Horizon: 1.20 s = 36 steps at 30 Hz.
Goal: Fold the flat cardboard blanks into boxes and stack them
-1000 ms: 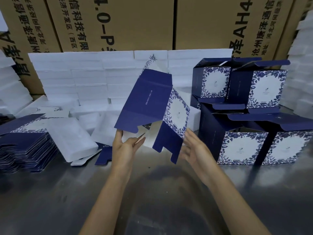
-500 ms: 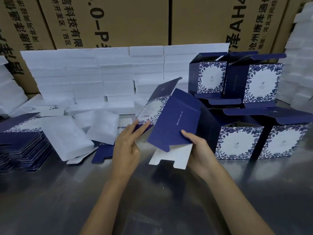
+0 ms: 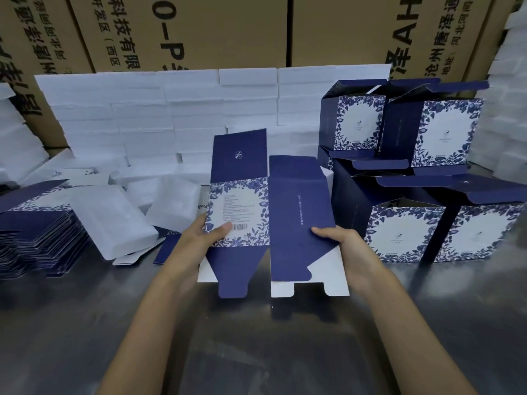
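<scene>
I hold one navy cardboard blank (image 3: 296, 212) upright over the metal table (image 3: 256, 346), its floral barcode panel on the left and a plain navy panel on the right. My left hand (image 3: 196, 243) grips the left edge, thumb on the barcode panel. My right hand (image 3: 346, 249) grips the lower right edge, thumb on the navy panel. The bottom flaps hang down with white insides showing. A pile of flat blanks (image 3: 37, 229) lies at the left. Several folded boxes (image 3: 407, 232) stand stacked in two tiers at the right.
White foam blocks (image 3: 159, 115) are piled behind the blank, some loose ones (image 3: 111, 223) lying by the flat pile. More foam rises at the far right (image 3: 507, 95). Large brown cartons (image 3: 199, 29) form the back wall.
The blank swung from a tilted, half-opened pose to upright and facing me, spread as two panels side by side. Both hands shifted to grip its left and right edges.
</scene>
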Tool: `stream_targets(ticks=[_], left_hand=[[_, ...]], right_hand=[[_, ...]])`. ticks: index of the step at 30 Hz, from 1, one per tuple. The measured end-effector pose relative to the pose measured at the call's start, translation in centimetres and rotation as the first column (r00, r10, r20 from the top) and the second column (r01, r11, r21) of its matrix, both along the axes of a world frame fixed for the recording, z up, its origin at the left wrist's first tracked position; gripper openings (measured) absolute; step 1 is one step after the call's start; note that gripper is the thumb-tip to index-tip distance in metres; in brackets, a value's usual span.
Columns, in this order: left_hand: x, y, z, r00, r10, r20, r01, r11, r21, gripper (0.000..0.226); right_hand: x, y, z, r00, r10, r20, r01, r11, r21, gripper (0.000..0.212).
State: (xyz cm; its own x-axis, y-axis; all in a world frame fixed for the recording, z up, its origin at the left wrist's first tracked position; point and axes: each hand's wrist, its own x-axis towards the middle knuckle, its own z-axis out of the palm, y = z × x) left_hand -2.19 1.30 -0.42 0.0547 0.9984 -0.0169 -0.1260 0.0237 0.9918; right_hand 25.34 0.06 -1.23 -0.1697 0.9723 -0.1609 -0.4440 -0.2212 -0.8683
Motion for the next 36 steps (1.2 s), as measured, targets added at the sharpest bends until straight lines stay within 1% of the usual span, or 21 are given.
stream_targets(ticks=[1,3,5,6,7,9,11,13,16,18,21,23,26,28,31,33,34,36], left_hand=[[0.0,0.0,-0.1,1.0,-0.018,-0.017,0.019,0.999,0.03,0.041],[-0.2,0.1,-0.3,0.999,-0.037,-0.031,0.039,0.997,0.067,0.042],[-0.3,0.4,-0.3,0.998,-0.064,0.022,0.063,0.997,0.036,0.043],[-0.2,0.4,-0.3,0.998,-0.049,0.034,0.049,0.999,0.007,0.042],[-0.1,0.5,-0.3,1.0,-0.005,0.016,0.005,1.0,-0.024,0.038],[0.2,0.7,-0.5,0.993,0.099,-0.071,-0.102,0.994,-0.036,0.032],[0.2,0.7,-0.8,0.988,0.133,-0.076,-0.132,0.991,0.014,0.03],[0.1,0.5,-0.9,0.992,0.112,-0.067,-0.109,0.993,0.043,0.027],[0.0,0.3,-0.5,0.994,0.022,-0.108,-0.022,1.0,0.008,0.018],[0.3,0.4,-0.3,0.992,0.035,-0.125,-0.039,0.999,-0.023,0.015],[0.7,0.5,-0.4,0.982,0.122,-0.146,-0.126,0.992,-0.017,0.024],[0.5,0.7,-0.6,0.97,0.175,-0.171,-0.173,0.985,0.023,0.023],[0.3,0.6,-0.7,0.961,0.216,-0.175,-0.205,0.976,0.077,0.019],[0.6,0.5,-0.4,0.956,0.235,-0.178,-0.223,0.971,0.085,0.02],[0.9,0.1,-0.2,0.958,0.198,-0.208,-0.199,0.98,0.019,0.028],[1.1,-0.1,-0.4,0.968,0.097,-0.232,-0.11,0.993,-0.044,0.037],[1.2,-0.1,-0.6,0.967,0.068,-0.244,-0.081,0.996,-0.043,0.038],[1.4,0.0,-0.7,0.954,0.12,-0.276,-0.121,0.993,0.013,0.038]], right_hand=[[0.0,0.0,-0.1,1.0,-0.011,0.002,0.011,1.0,0.001,0.033],[-0.2,0.1,-0.2,0.999,-0.049,0.023,0.047,0.997,0.055,0.031],[-0.2,0.1,-0.2,0.996,-0.084,0.038,0.079,0.991,0.104,0.028],[-0.3,0.1,-0.3,0.995,-0.09,0.05,0.084,0.99,0.117,0.029],[-0.3,0.1,-0.3,0.994,-0.089,0.071,0.08,0.989,0.128,0.029],[-0.2,0.0,-0.3,0.992,-0.06,0.114,0.044,0.989,0.14,0.031],[-0.1,0.0,-0.3,0.992,-0.011,0.124,-0.006,0.991,0.132,0.032],[-0.2,0.0,-0.3,0.993,-0.002,0.122,-0.009,0.995,0.096,0.028],[-0.3,0.0,-0.3,0.99,-0.054,0.131,0.047,0.997,0.054,0.021],[-0.1,0.0,-0.4,0.988,-0.07,0.14,0.062,0.996,0.056,0.021],[0.1,-0.1,-0.4,0.983,-0.022,0.18,0.009,0.997,0.071,0.022],[0.0,-0.1,-0.2,0.978,-0.002,0.209,-0.013,0.998,0.068,0.022],[-0.1,0.0,-0.1,0.97,-0.02,0.243,0.009,0.999,0.046,0.022],[-0.1,0.0,-0.3,0.971,-0.046,0.236,0.032,0.998,0.062,0.022],[-0.2,0.0,-0.4,0.967,-0.156,0.2,0.133,0.983,0.123,0.023],[-0.2,0.0,-0.1,0.959,-0.227,0.168,0.205,0.969,0.137,0.022],[-0.2,0.1,-0.1,0.957,-0.24,0.165,0.22,0.967,0.129,0.022],[0.1,0.2,-0.2,0.962,-0.21,0.174,0.198,0.977,0.083,0.026]])
